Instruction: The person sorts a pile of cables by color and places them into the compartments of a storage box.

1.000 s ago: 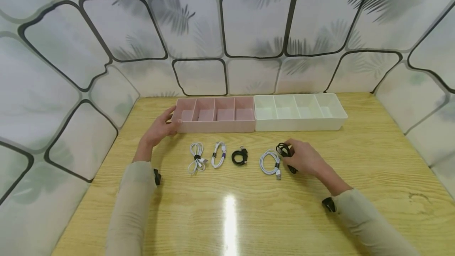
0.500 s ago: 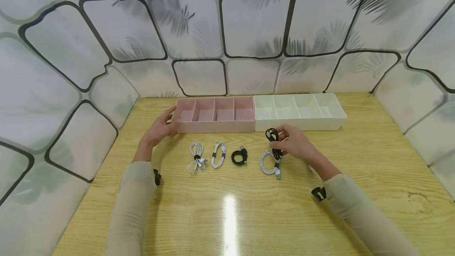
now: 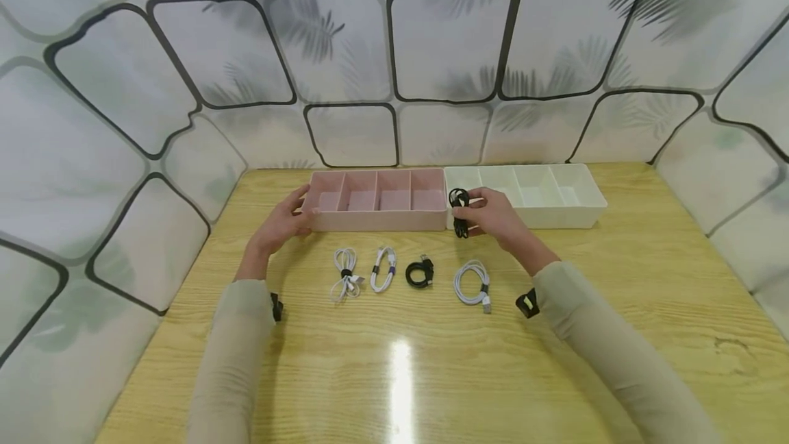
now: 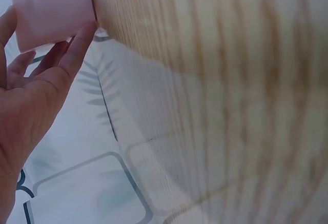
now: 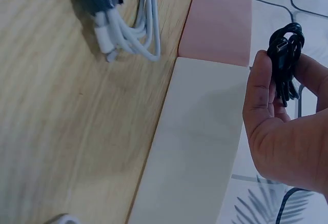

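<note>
Your relaxed left hand [image 3: 280, 226] touches the pink divided organizer [image 3: 379, 222] — right of it, your right hand [image 3: 498, 216] pinches a coiled black cable [image 5: 283, 62].

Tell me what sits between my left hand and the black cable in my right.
The pink divided box, with your left hand at one end; the head view shows it.

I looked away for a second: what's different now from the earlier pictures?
The right hand, already gripping the looped black cable, lifted it from beside the rightmost white cable, forward and left to the left end of the white box. Nothing was let go. The left hand stayed on the pink box; both boxes, that white cable, the leftmost white cable, the middle white cable and the small black cable stayed put.
</note>
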The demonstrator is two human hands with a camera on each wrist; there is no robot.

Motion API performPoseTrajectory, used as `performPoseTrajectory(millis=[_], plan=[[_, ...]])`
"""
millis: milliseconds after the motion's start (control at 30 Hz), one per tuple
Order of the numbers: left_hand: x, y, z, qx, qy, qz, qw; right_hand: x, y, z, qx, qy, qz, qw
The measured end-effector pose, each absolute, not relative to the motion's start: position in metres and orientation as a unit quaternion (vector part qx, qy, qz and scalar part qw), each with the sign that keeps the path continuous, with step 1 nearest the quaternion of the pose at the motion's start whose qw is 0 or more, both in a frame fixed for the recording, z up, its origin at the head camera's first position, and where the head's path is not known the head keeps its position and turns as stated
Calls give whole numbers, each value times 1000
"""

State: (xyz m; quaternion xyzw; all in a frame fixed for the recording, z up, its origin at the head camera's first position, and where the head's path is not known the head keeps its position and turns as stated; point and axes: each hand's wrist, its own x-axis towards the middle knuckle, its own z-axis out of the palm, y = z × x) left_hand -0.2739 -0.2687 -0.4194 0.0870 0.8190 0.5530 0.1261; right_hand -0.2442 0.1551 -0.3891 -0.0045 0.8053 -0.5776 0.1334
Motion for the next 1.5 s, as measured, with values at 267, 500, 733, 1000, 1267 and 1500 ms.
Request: performPoseTrajectory(millis=[267, 500, 733, 1000, 1267, 1500], plan=[[-273, -269, -425, 90, 817, 557, 119, -268, 137, -383, 5, 819, -563, 109], [-269, -264, -433, 88, 809, 566, 129, -281, 128, -384, 27, 831, -547, 98], [-271, -264, -431, 88, 811, 566, 118, -290, 122, -380, 54, 816, -568, 90], [-275, -268, -427, 80, 815, 562, 116, -301, 119, -379, 65, 843, -529, 66], [-276, -268, -423, 75, 819, 556, 119, -306, 114, -381, 59, 871, -486, 37], [-277, -271, -423, 76, 815, 562, 120, -306, 107, -380, 41, 881, -471, 27]])
